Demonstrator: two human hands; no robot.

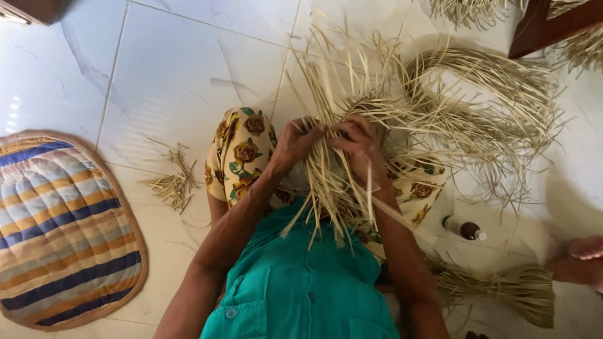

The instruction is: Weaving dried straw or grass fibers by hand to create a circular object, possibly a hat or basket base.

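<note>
My left hand (293, 145) and my right hand (361, 149) are close together over my lap, both gripping a bundle of pale dry straw strips (342, 107). The strips fan out upward past my fingers and hang down over my teal shirt (301, 282). More of the same strips curve away to the right in a big loose loop (490, 100) on the floor. My knees are covered by yellow cloth with a rose pattern (242, 154).
A striped quilted mat (59, 232) lies at the left on the white tiled floor (169, 75). A small pile of straw scraps (173, 179) sits beside my knee. A small brown bottle (463, 229), a tied straw bundle (502, 289) and another person's foot (581, 260) are at the right.
</note>
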